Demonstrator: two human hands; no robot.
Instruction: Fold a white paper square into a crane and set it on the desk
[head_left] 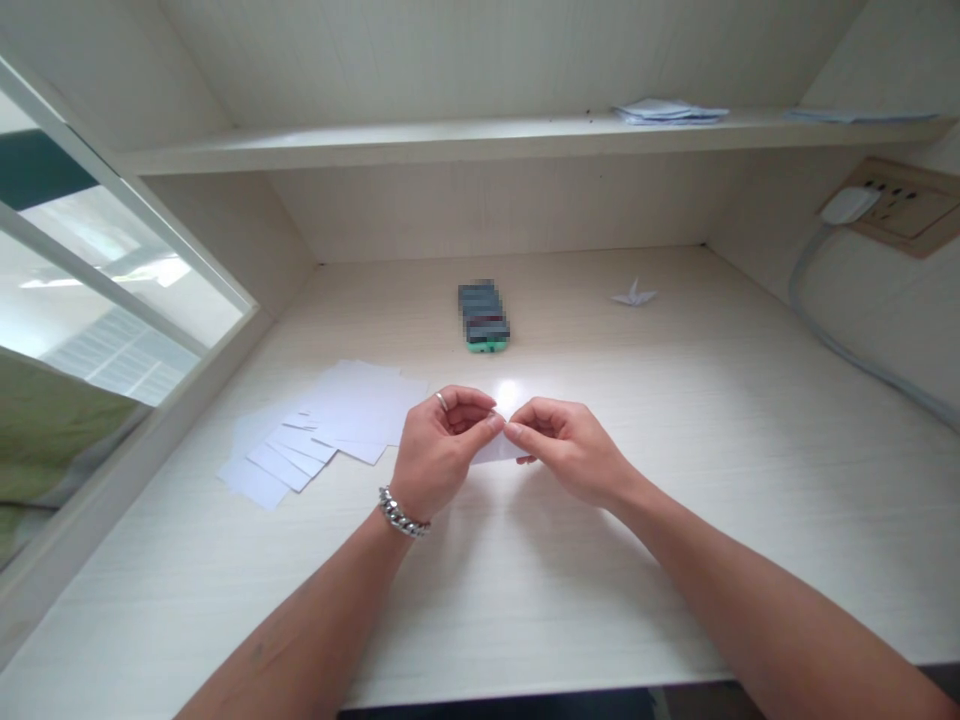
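Observation:
A small piece of white paper (499, 449) is held between both hands over the middle of the desk. My left hand (442, 445), with a ring and a chain bracelet, pinches its left side between thumb and fingers. My right hand (566, 447) pinches the right side, and the two thumb tips nearly meet at the paper's upper edge. Fingers cover much of the sheet, so its exact shape is hidden. Just left of my left hand, several white sheets (360, 405) lie fanned out on the desk.
A phone-like object with a green end (487, 346) lies behind the hands on the desk (675, 600). A folded paper crane (634, 294) stands at the back right. Papers (670, 112) rest on the shelf (420, 143). At right, a cable hangs from a plug (850, 205); a window is left.

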